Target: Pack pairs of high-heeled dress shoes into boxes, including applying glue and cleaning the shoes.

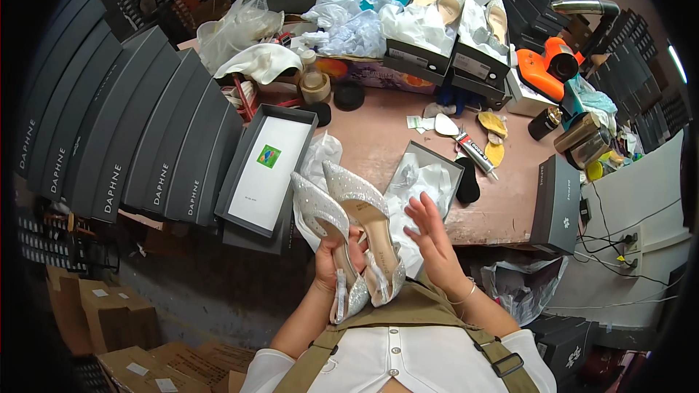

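My left hand [336, 260] grips a pair of silvery, glittering pointed-toe shoes, the left shoe [318, 207] and the right shoe [358, 188], toes pointing away from me. Part of that hand is hidden behind them. Just right of the pair, my right hand [437, 245] is raised with its fingers spread and nothing in it. Behind the shoes and my right hand lies an open grey shoebox [457, 168] with white tissue paper [428, 188] in it. To the left stands another open box [234, 207] showing a white inside with a small green card [269, 156].
Stacked dark shoeboxes [138, 131] crowd the left. At the back of the table [378, 120] are boxed shoes [428, 33] and plastic bags [240, 25]. A glue tube [477, 153], an orange tool [542, 69] and a grey box [557, 204] lie on the right.
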The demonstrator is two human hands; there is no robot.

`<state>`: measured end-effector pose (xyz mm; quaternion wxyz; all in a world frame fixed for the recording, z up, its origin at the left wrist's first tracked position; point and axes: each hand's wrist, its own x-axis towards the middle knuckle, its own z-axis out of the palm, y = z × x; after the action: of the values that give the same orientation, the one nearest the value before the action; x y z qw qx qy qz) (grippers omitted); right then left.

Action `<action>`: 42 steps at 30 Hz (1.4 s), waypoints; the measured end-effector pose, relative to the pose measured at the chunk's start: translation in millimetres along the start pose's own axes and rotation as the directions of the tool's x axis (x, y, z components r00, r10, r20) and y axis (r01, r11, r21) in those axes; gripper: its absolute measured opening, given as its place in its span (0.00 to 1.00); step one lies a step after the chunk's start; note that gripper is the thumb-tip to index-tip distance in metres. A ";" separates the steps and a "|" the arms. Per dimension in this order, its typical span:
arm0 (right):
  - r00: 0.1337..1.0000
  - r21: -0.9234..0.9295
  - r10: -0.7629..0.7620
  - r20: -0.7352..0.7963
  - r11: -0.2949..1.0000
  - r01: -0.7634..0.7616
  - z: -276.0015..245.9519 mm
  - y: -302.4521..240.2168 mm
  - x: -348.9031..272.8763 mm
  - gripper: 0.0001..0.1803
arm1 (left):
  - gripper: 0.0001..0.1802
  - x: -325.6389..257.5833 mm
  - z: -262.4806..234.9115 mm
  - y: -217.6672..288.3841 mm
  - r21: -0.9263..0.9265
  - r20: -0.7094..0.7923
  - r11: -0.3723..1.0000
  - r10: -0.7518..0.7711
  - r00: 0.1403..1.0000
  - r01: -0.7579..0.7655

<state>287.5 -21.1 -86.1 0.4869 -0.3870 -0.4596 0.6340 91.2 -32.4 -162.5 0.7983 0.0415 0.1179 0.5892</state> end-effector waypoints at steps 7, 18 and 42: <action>0.922 0.058 0.353 0.160 0.929 -0.365 -18.9 48.5 6.7 0.15 | 0.24 -8.5 34.0 12.3 0.467 -0.224 0.826 -0.234 0.946 0.315; 0.953 0.080 0.303 0.001 0.950 -0.302 -72.9 33.2 -4.2 0.15 | 0.23 11.6 29.6 32.0 0.668 -0.280 0.644 -0.244 0.928 0.372; 0.983 -0.131 0.104 0.149 0.988 -0.085 -62.3 16.0 -20.2 0.16 | 0.14 -5.3 36.4 41.5 0.764 -0.079 0.595 -0.295 0.952 0.248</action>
<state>346.4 -29.6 -117.9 0.3939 -0.3872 -0.5156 0.6550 59.8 -22.3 -117.9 0.7879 0.3734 0.3389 0.3535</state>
